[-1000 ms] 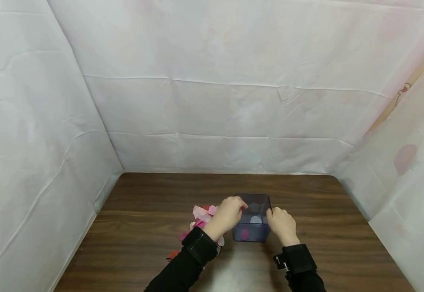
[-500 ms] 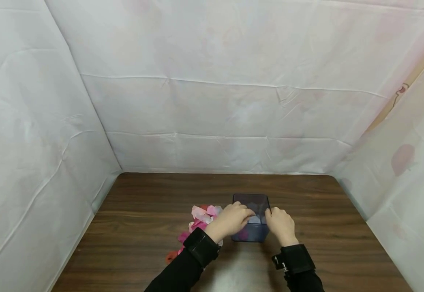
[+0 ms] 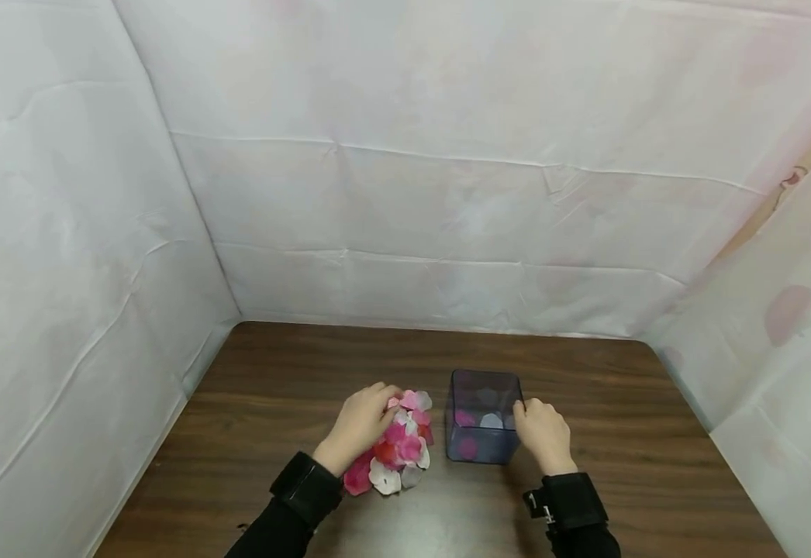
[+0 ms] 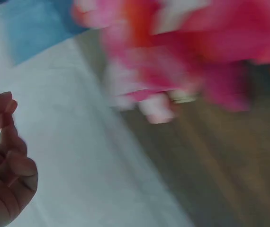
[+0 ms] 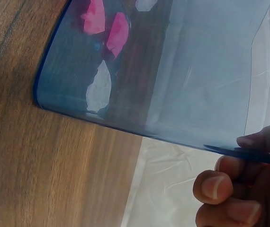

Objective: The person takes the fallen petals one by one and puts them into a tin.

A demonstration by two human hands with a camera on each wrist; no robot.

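A translucent blue plastic box [image 3: 499, 447] stands on the wooden table with a few pink and white petals in it. My right hand [image 3: 543, 434] grips its right wall at the rim; in the right wrist view the thumb is on one side of the wall [image 5: 206, 85], curled fingers on the other. To the left of the box lies a heap of pink, red and white artificial petals [image 3: 398, 449]. Over its left edge is my left hand [image 3: 360, 422]. The left wrist view has that hand [image 4: 7, 175] with curled fingers, thumb and fingertip together, nothing visible between them; the petals [image 4: 173, 52] are blurred.
Pale fabric walls [image 3: 405, 194] enclose the table [image 3: 273, 387] at the back and both sides. Black cuffs [image 3: 305, 490] are round both wrists. A strip of bare table separates the petal heap from the box.
My left hand has moved left from above the box to the petal heap, uncovering a pink petal inside the box. The right hand keeps its grip on the box wall.
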